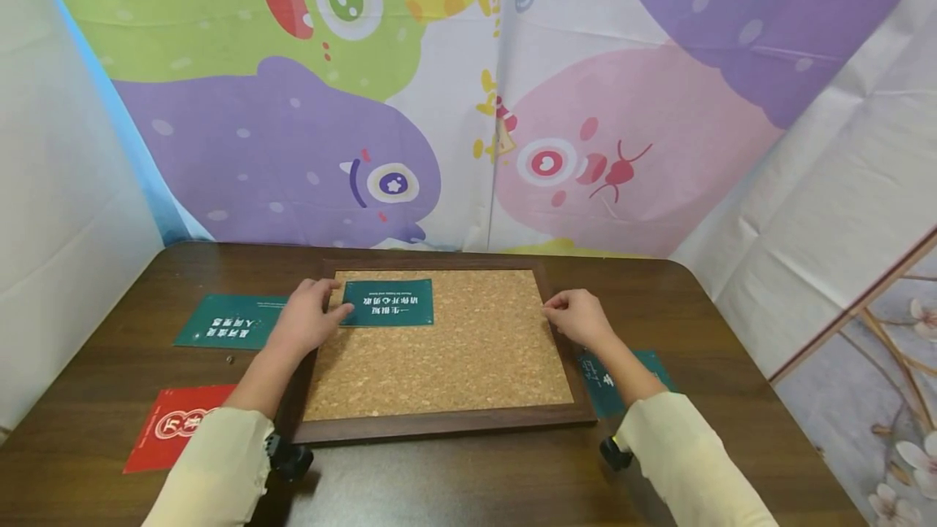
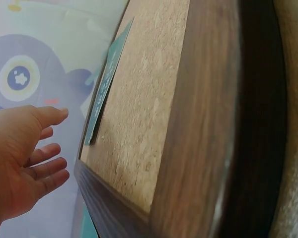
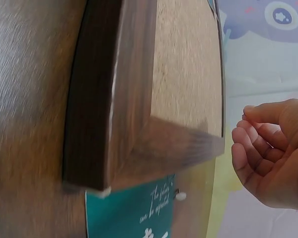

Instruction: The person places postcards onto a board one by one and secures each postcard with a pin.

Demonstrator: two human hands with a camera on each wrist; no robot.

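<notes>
Because the cork board [image 1: 454, 368] lies flat on the bench [image 1: 439, 482], directly in front of the person, the 2 hands can reach it from either side, which is likely why it has the middle spot. Toward its far left corner rests 1 green card [image 1: 388, 303], print upside down to the person, perhaps meant to read from the far side. The left hand [image 1: 306, 317] is at that card's left edge, a place that would suit steadying it; its fingers are loosely bent and released, though I cannot tell whether the thumb touches the card. Over the board's right border, the right hand [image 1: 581, 318] pinches a tiny dark object [image 3: 245, 117] between thumb and forefinger, a fine grip that presumably fits so slight a thing.

Counted, there are 4 cards: 3 green, 1 red. The other 2 green ones seem set aside to free the cork: the left green card [image 1: 230, 321] and the right green card [image 1: 600, 387], partly hidden by the forearm. The red card [image 1: 172, 429] is nearer, partly under the left sleeve [image 1: 215, 470]. Between it and the left green card lies 1 small metallic bit [image 1: 230, 359].
</notes>
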